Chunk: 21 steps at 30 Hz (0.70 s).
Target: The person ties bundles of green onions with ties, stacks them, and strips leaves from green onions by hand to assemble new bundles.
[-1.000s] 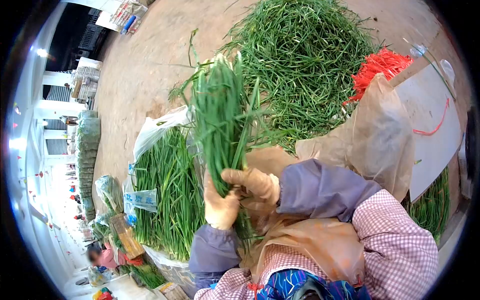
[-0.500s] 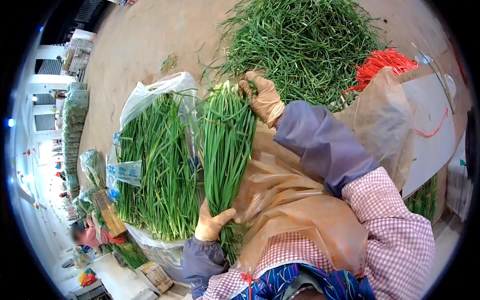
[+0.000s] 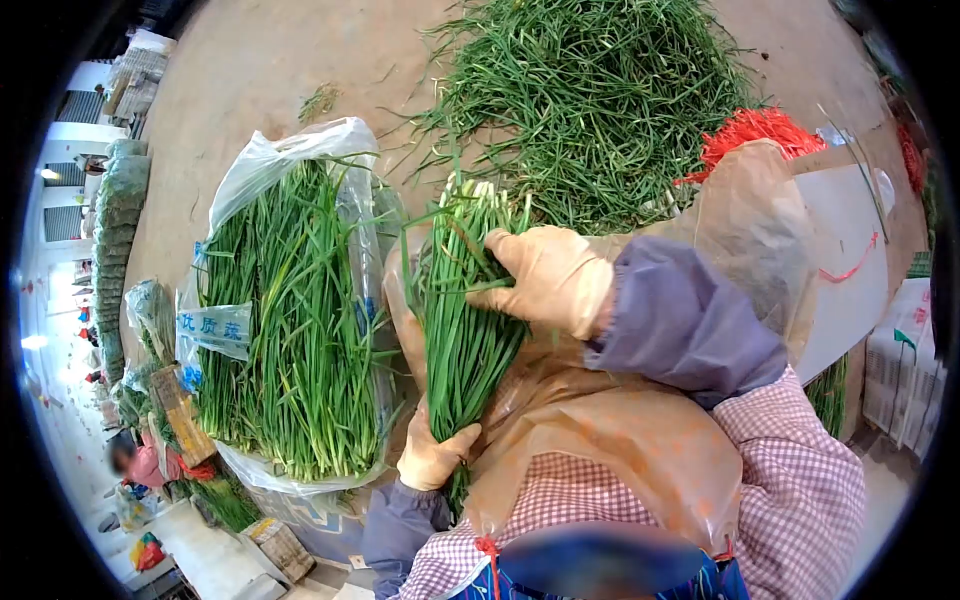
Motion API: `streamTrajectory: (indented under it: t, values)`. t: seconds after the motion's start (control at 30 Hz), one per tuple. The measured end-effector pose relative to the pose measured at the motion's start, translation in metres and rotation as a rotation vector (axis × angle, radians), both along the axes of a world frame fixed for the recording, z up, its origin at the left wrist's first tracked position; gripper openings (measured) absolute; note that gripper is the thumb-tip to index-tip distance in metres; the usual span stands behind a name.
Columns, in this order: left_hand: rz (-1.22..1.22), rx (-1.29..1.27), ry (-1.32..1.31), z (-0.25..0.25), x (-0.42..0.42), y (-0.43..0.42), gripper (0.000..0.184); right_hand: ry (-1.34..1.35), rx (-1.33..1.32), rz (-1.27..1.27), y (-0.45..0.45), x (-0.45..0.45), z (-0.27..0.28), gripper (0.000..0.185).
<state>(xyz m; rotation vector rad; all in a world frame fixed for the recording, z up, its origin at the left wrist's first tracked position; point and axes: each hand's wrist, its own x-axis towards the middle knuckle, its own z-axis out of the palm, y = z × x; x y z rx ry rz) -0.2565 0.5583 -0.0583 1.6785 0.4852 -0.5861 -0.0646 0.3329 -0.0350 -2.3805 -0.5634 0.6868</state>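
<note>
A bunch of long green stalks with pale ends [image 3: 465, 330] stands upright over my lap. My left hand [image 3: 432, 455], in a tan glove, is wrapped round its lower leafy part, thumb across the front. Higher up, my right hand [image 3: 553, 280], gloved too, lies against the bunch's right side, its thumb and a finger apart over the stalks. A thin brownish strand crosses the bunch near the top. To the left, a clear plastic bag [image 3: 290, 143] holds many more green stalks [image 3: 290, 330].
A large loose heap of green stalks [image 3: 600, 100] lies on the floor ahead. Red ties [image 3: 760, 135] sit at the right beside a white board [image 3: 840, 250]. Wrapped bundles [image 3: 120, 240] line the left. A person in pink [image 3: 150, 460] is at the lower left.
The bunch's pale ends first pointed up in a blur, then came into clear view. My right hand moved from the lower part to the top, then slightly down along the right side.
</note>
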Motion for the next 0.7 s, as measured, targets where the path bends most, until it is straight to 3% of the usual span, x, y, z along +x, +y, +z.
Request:
streamTrajectory:
  t: [0.07,0.13,0.17,0.2,0.23,0.27,0.3,0.33,0.43,0.47,0.5,0.53,0.57,0.67,0.7]
  values:
    - [0.061,-0.022,-0.001,0.001,-0.004,-0.004,0.059,-0.311,0.339,-0.173,0.007,0.001,-0.067,0.028]
    - [0.032,-0.029,-0.039,-0.003,-0.007,0.004,0.061,-0.545,0.215,-0.156,0.003,0.019,-0.089,0.019]
    - [0.017,-0.037,-0.059,-0.007,-0.008,0.008,0.062,-0.693,0.355,-0.260,-0.004,0.032,-0.104,0.017]
    - [0.002,-0.049,-0.080,-0.009,-0.008,0.011,0.063,-0.729,0.261,-0.233,-0.021,0.057,-0.104,0.018]
    - [-0.033,-0.038,-0.082,-0.009,-0.008,0.013,0.063,-0.660,0.194,-0.375,-0.036,0.082,-0.108,0.018]
    - [-0.068,-0.027,-0.082,-0.008,-0.007,0.015,0.064,-0.792,0.036,-0.310,-0.067,0.124,-0.136,0.019]
    - [-0.105,-0.015,-0.082,-0.008,-0.006,0.017,0.064,-0.232,0.234,-0.686,-0.081,0.133,-0.111,0.019]
    - [-0.104,-0.020,-0.097,-0.011,-0.007,0.019,0.064,-0.529,-0.063,-0.546,-0.108,0.152,-0.123,0.017]
    - [-0.094,0.006,-0.081,-0.017,-0.011,0.021,0.065,0.049,0.425,-0.552,-0.085,0.112,-0.069,0.021]
    - [-0.127,0.021,-0.085,-0.014,-0.008,0.021,0.064,-0.112,0.316,-0.292,-0.071,0.093,-0.049,0.029]
    - [-0.161,0.036,-0.093,-0.012,-0.004,0.021,0.064,-0.015,0.428,-0.242,-0.056,0.071,-0.038,0.045]
    - [-0.193,0.052,-0.101,-0.011,-0.001,0.020,0.064,-0.024,0.121,-0.100,-0.039,0.055,-0.006,0.057]
    - [-0.180,0.029,-0.108,-0.011,-0.001,0.018,0.062,-0.172,0.126,-0.004,-0.029,0.046,-0.030,0.063]
    - [-0.225,0.142,-0.096,-0.007,-0.002,0.021,0.061,-0.241,0.019,0.068,-0.004,0.055,-0.068,0.027]
    - [-0.233,0.149,-0.106,-0.007,-0.003,0.022,0.061,-0.263,0.050,0.084,-0.003,0.057,-0.077,0.022]
